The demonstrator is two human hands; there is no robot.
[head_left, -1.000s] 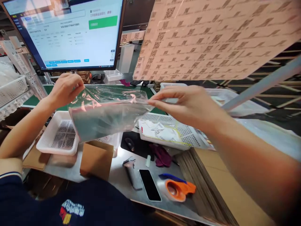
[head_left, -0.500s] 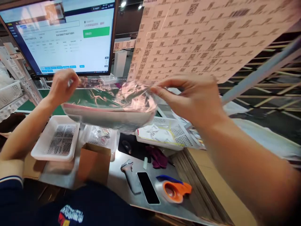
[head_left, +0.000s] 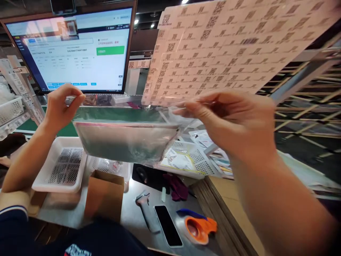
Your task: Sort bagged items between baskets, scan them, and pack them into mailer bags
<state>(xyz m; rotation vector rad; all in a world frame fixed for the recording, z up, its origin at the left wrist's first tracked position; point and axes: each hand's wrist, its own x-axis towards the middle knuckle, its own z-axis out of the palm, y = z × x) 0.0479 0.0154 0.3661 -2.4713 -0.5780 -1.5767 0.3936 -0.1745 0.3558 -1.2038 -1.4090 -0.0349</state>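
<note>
Hanging below and between both sets of fingertips, clear bag (head_left: 128, 144) runs long axis left hand (head_left: 59, 109) to right hand (head_left: 237, 122). Each pinches its near top corner; neither hand clearly nearer.

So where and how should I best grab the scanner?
Probably by the slim handle of the scanner, from the near side and above: it points toward you with the wider head away, and the phone lies close on its right.
</note>
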